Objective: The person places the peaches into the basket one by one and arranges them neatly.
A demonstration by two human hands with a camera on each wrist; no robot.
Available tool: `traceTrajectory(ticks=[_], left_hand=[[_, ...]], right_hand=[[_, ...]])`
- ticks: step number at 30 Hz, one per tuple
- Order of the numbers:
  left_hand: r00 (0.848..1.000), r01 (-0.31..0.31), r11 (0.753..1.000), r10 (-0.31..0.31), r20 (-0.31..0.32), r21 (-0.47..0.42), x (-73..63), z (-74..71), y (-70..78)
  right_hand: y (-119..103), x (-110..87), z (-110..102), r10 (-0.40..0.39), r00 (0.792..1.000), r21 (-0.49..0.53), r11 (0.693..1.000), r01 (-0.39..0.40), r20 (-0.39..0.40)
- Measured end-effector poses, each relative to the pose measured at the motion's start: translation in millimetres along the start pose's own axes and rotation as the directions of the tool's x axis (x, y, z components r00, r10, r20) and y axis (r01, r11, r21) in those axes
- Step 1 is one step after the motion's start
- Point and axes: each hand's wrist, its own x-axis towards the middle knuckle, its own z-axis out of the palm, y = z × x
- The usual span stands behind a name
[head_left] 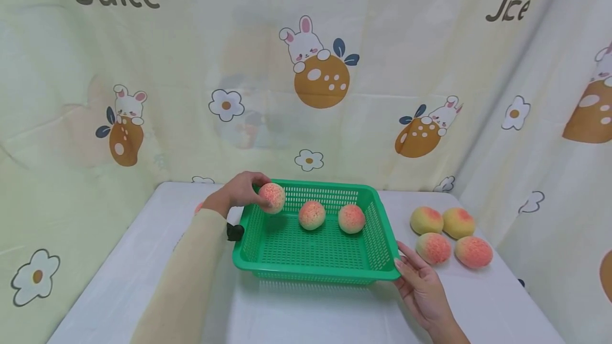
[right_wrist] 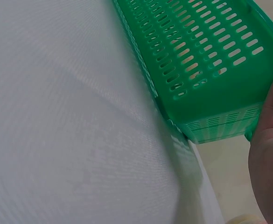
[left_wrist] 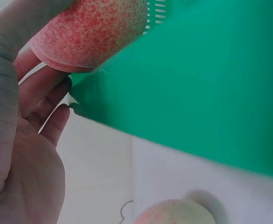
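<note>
My left hand [head_left: 246,189] holds a peach [head_left: 272,198] with thumb and fingers at the back left corner of a green plastic basket [head_left: 306,275]. In the left wrist view this peach [left_wrist: 96,32] is speckled red, and its lower side overlaps the basket rim. Two more pink-and-cream peaches, a middle peach [head_left: 312,215] and a right peach [head_left: 351,218], lie inside the basket toward its back. My right hand [head_left: 423,288] grips the front right corner of the basket, thumb at the rim. The right wrist view shows the slotted basket wall [right_wrist: 206,51] beside that hand.
Several peaches sit in a group right of the basket, two yellowish, such as the back peach [head_left: 426,221], and two redder, such as the front peach [head_left: 474,252]. Another peach [left_wrist: 176,213] lies left of the basket, mostly behind my left arm. A patterned curtain [head_left: 191,68] hangs behind the white table [head_left: 296,317].
</note>
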Motion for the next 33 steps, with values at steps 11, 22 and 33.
traceTrajectory(ticks=[11,22,33], left_hand=[[0.999,0.026,1.0,-0.026,0.033,0.006,-0.2,-1.6,3.2],[0.999,0.017,0.999,-0.018,0.033,0.042,-0.8,-4.2,2.7],[0.998,0.005,0.999,-0.008,0.063,0.047,-0.7,-5.2,3.6]], right_hand=[[0.5,-1.3,-0.4,-0.007,1.0,0.009,1.0,0.007,0.018],[-0.8,-1.2,-0.1,0.0,1.0,0.006,1.0,0.0,0.004],[-0.5,-1.9,-0.3,-0.01,1.0,0.024,1.0,0.009,0.025]])
